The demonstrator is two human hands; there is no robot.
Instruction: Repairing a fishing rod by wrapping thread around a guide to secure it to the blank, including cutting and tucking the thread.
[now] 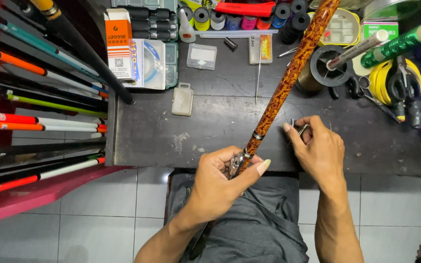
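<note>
Our left hand [222, 178] grips the orange-brown patterned fishing rod [288, 80] at the dark counter's [147, 136] near edge; it slants toward the far edge. Our right hand [320, 148] pinches a small metal ring [300, 127] just beside it.

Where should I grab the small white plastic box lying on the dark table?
Pinch the white box across its long side walls, coming from above. It lies flat with bare table on both sides; a small tab sticks out at its far end.
</note>
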